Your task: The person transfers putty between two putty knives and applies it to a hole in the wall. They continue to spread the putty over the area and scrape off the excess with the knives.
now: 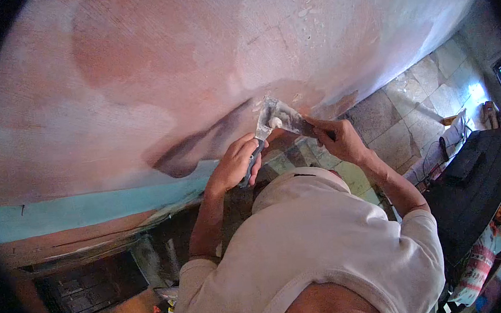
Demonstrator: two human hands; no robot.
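Note:
My left hand (236, 163) is wrapped round the dark handle of a putty knife (265, 122), whose metal blade points up towards the wall (155, 64). In my right hand (343, 142) is a second, wider scraper (295, 122), its blade smeared with grey filler. The two blades meet or overlap in front of my chest, close to the wall. A small lump of whitish filler (275, 122) sits where they meet. The wall is pink and patchy, with white specks near the blades.
A turquoise band (90, 210) runs along the wall's lower part. Stone-like tiles (417, 108) lie at the right. A black piece of furniture (464, 181) and patterned cloth (477, 265) are at the far right. At the lower left is a dark panelled object (93, 289).

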